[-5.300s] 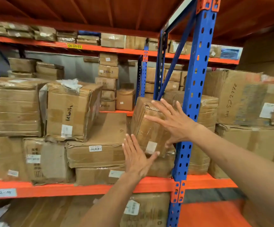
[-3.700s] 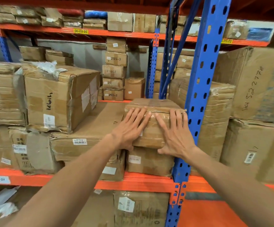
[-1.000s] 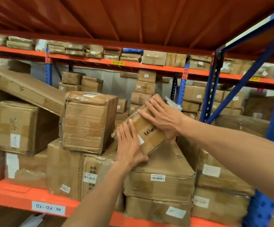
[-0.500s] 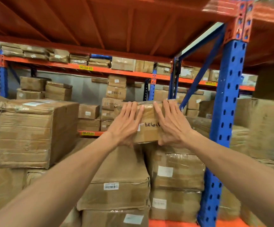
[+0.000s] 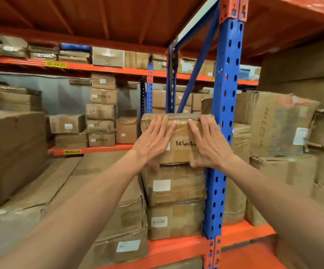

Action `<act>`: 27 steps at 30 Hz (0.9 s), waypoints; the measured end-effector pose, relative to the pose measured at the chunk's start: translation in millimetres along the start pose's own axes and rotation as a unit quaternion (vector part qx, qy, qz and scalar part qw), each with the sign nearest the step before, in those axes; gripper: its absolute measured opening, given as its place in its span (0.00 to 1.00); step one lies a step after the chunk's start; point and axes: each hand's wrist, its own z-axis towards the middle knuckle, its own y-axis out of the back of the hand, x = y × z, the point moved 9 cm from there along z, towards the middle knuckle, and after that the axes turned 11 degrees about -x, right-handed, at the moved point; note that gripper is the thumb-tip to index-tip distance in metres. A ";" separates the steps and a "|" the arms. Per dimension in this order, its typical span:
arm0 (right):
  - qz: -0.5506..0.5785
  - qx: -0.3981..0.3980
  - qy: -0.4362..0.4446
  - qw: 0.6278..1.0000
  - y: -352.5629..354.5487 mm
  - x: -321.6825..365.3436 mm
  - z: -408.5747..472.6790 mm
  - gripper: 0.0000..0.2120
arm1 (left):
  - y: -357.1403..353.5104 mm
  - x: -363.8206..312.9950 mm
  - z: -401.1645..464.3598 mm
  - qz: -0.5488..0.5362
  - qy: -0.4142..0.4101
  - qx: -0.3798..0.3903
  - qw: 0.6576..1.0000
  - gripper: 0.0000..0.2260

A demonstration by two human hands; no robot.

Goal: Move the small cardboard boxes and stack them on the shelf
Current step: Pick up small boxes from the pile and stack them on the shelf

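Small tape-wrapped brown cardboard box [image 5: 178,140] sits atop two stacked boxes [image 5: 174,202] beside the blue upright [image 5: 223,133]. Your left hand [image 5: 153,140] and right hand [image 5: 207,142] press flat, fingers spread; push evenly, squaring edges.

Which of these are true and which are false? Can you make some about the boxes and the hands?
1. Both hands, left hand and right hand, press flat on the front of the small cardboard box. True.
2. That box sits on the floor. False: it sits on top of two stacked boxes.
3. The upright post beside the box is blue. True.
4. The box has no writing. False: black handwriting shows between the hands.
5. The shelf beam is green. False: it is orange.
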 end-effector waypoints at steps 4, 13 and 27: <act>-0.006 0.012 -0.017 1.000 -21.2 -5.2 1.6 0.70 | -13.2 -7.5 9.7 0.010 -0.006 0.000 1.000 0.55; 0.006 -0.008 -0.016 1.000 -38.5 -14.0 7.0 0.72 | -37.1 2.1 15.3 -0.057 -0.030 0.017 0.998 0.68; 0.015 -0.001 -0.007 1.000 -42.4 -10.0 -1.2 0.73 | -20.0 -10.1 6.6 -0.003 0.048 0.062 0.997 0.67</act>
